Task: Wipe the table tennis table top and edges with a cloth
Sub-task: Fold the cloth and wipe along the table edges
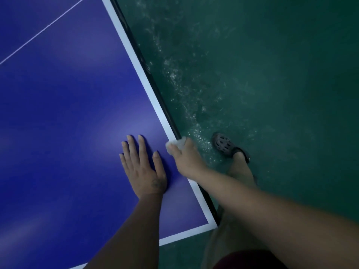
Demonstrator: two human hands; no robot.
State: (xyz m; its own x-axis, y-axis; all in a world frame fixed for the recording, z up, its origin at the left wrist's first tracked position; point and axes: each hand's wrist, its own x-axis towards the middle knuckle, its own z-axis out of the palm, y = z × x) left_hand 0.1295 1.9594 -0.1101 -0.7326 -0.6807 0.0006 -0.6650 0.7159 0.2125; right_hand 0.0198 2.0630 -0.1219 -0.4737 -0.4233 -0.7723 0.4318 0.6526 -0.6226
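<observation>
**A:** How far along does the wiping look?

**B:** It's hard to judge. The blue table top (68,113) shows no streaks or wet patches that I can make out, so I cannot tell which parts have been wiped. The step in hand seems to be the side edge, close to the near corner. Most of that edge runs away up the view and, by my guess, is left to do.

**A:** And the hands?

**B:** The left hand (142,167) lies flat on the top, palm down, with the fingers straight and a little spread. I think it serves as a brace. Just to its right, the white cloth (175,145) is bunched in the right hand (185,158), whose thumb and fingers curl round it. The cloth sits where the white border line (140,74) meets the dark edge (148,74). The right forearm reaches in from the lower right, across the corner.

**A:** Anything past the table?

**B:** A foot in a dark perforated shoe (223,144) stands on the green floor (272,74), near the edge.
</observation>
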